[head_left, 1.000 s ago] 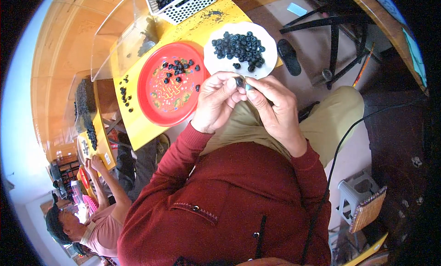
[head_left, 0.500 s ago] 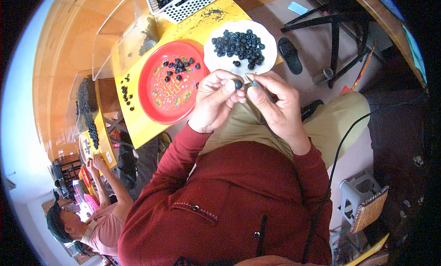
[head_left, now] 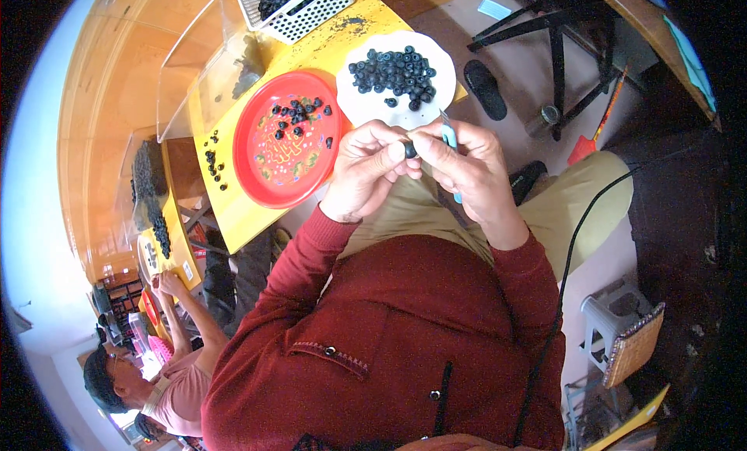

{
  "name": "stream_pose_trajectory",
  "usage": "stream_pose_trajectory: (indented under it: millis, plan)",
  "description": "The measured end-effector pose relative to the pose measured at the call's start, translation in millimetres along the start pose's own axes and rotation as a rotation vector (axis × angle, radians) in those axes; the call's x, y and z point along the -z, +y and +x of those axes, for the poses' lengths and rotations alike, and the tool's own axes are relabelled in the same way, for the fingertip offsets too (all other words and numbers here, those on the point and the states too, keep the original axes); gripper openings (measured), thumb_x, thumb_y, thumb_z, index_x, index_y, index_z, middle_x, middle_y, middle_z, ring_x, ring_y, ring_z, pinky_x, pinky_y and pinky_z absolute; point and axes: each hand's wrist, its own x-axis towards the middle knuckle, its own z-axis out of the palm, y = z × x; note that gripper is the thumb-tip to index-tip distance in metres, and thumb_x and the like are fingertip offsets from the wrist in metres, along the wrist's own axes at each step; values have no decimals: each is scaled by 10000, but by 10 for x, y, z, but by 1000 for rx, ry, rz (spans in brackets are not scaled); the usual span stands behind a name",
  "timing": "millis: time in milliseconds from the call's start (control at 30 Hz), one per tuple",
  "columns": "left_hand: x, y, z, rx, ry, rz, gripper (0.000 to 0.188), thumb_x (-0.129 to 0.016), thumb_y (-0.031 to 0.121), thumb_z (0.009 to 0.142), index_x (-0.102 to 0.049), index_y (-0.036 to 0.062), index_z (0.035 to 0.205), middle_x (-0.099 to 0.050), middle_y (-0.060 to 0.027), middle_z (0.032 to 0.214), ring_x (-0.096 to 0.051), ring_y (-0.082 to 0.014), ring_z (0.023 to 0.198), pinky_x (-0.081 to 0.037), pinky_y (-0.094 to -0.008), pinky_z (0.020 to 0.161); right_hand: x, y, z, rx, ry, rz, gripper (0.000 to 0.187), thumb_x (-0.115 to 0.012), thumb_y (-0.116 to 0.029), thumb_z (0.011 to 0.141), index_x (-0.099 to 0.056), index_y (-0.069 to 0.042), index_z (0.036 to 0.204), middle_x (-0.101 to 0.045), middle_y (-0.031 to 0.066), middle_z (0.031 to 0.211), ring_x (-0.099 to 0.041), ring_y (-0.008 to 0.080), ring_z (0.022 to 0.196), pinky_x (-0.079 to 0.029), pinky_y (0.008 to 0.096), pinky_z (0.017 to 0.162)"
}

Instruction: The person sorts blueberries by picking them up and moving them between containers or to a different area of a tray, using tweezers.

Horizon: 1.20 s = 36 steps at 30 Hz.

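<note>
A small dark round bead-like piece (head_left: 409, 150), its exact kind unclear, is pinched between the fingertips of my left hand (head_left: 372, 167). My right hand (head_left: 468, 164) holds a slim craft knife (head_left: 450, 136) with a light blue handle, its blade pointing up and away from me. The right thumb and forefinger meet the left fingertips at the dark piece. Just beyond my hands is a white plate (head_left: 440, 62) with many similar dark pieces (head_left: 397, 73). A red patterned tray (head_left: 247, 151) to the left carries a smaller group of them (head_left: 296, 112).
Both dishes rest on a yellow table (head_left: 233, 225), where a white perforated basket (head_left: 299, 23) of dark pieces stands at the back. A clear curved panel (head_left: 194, 62) rises at the left. Another person (head_left: 183, 373) works farther left. A grey stool (head_left: 611, 326) is at right.
The right hand has closed in, its thumb and forefinger now at the dark piece. The craft knife has swung from pointing at the piece to upright between the fingers.
</note>
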Motion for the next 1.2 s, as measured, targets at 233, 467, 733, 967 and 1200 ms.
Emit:
stream_pose_trajectory:
  millis: [233,467,733,967,1200]
  plan:
    - [-15,-1,-19,15,22,38,113,-616,47,892,-607,3,995,-651,-135,946,-643,-183,785,-547,-307,713,29,20,-41,-42,-19,43,145,-640,-133,895,-687,-1,933,-586,-31,644,-434,-3,506,-305,167,435]
    - [-36,22,-84,33,73,-25,104,-613,52,897,-609,-6,984,-663,-128,911,-658,-180,759,-554,-280,687,-17,62,-30,-50,-19,49,155,-626,-128,897,-688,-3,965,-548,-48,602,-388,-5,461,-248,175,404]
    - [151,344,-371,-137,426,634,110,-674,15,851,-646,-8,955,-669,-68,870,-634,-109,773,-532,-248,718,198,216,-67,-88,106,21,148,-620,-124,908,-660,15,940,-567,-19,696,-391,11,469,-258,170,406]
    - [653,609,-724,-286,756,1104,129,-696,-34,809,-664,-4,930,-680,-66,907,-629,-110,818,-520,-250,770,242,361,-80,-138,18,52,154,-615,-118,909,-656,28,932,-562,1,714,-392,13,476,-262,180,411]
    - [986,807,-607,-275,864,1305,159,-696,-12,812,-663,-22,967,-685,-72,893,-638,-107,803,-526,-242,734,359,381,-108,-167,54,79,157,-610,-112,913,-663,25,967,-580,7,729,-400,14,488,-271,178,421]
